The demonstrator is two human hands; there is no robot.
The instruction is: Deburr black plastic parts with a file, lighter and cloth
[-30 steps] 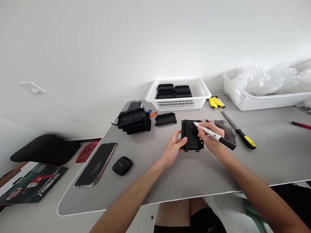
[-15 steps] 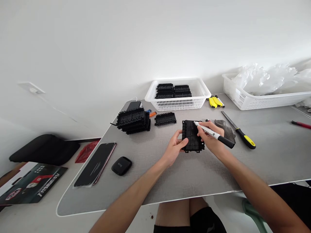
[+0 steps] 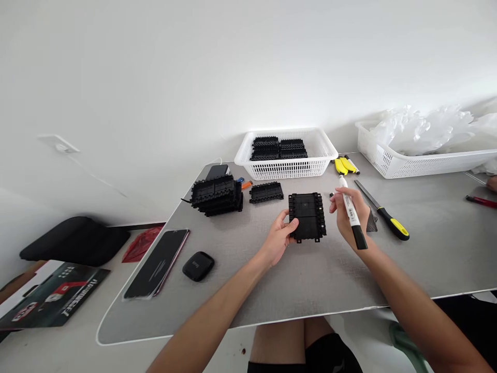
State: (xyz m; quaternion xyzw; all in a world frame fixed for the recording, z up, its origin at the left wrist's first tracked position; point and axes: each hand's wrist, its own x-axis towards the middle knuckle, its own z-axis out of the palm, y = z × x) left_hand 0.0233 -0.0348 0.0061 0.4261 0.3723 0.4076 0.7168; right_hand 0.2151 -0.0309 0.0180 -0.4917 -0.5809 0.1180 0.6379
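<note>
The black plastic plate (image 3: 308,217) is held by its left side in the left hand (image 3: 277,235), the thumb being laid over its face and the fingers tucked behind, mostly hidden. The left forearm (image 3: 229,300) is stretched forward and angled inward to this grip. In the right hand (image 3: 344,221), the white marker (image 3: 351,211) is pinched between thumb and fingers, its tip pointed forward and its black end slanted back over the wrist; marker and plate are separated by a gap. The plate is roughly rectangular and ribbed, with toothed sides and small tabs at its near end. To the left of the plate grip and farther forward, a single toothed plate (image 3: 266,192) and a stack of similar plates (image 3: 215,194) are set on the grey, mottled table (image 3: 295,280). Beyond the grip, more plates (image 3: 293,154) are contained in a white slotted basket (image 3: 289,170). Just right of the marker grip, a file (image 3: 384,213) is laid slantwise. Nearer than both grips, a strip of tabletop is bounded by a pale front edge (image 3: 310,317).
</note>
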